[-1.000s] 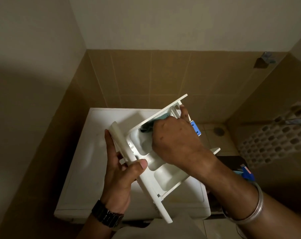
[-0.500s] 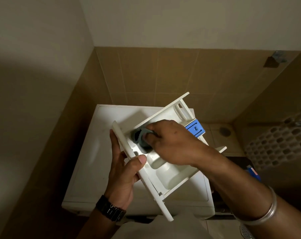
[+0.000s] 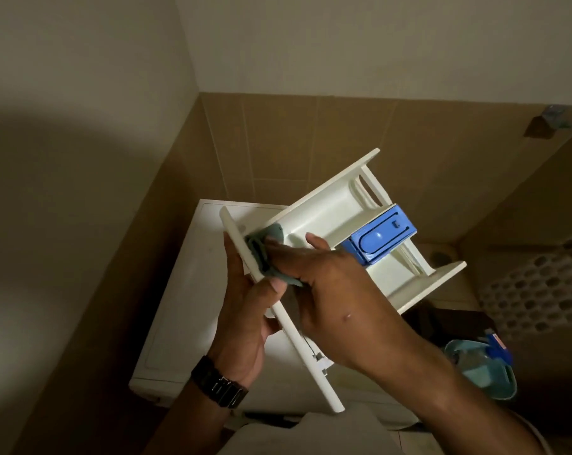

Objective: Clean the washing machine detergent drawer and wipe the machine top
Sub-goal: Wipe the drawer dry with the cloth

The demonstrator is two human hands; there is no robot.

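Note:
I hold the white detergent drawer (image 3: 330, 208) in the air above the white washing machine top (image 3: 186, 307). My left hand (image 3: 245, 310) grips the drawer's front panel, thumb hooked over its edge. My right hand (image 3: 330, 284) holds a grey-green cloth (image 3: 261, 254) against the near compartment, just behind the front panel. The blue insert (image 3: 381, 236) sits in the drawer's middle section, uncovered.
Tan tiled walls close in behind and to the left of the machine. At the lower right a teal tub (image 3: 484, 372) holds a blue-capped bottle (image 3: 494, 344). A white perforated basket (image 3: 540, 290) stands at the right.
My right hand slid the cloth from the drawer's far end toward the front panel, uncovering the blue insert. The drawer now fills more of the view.

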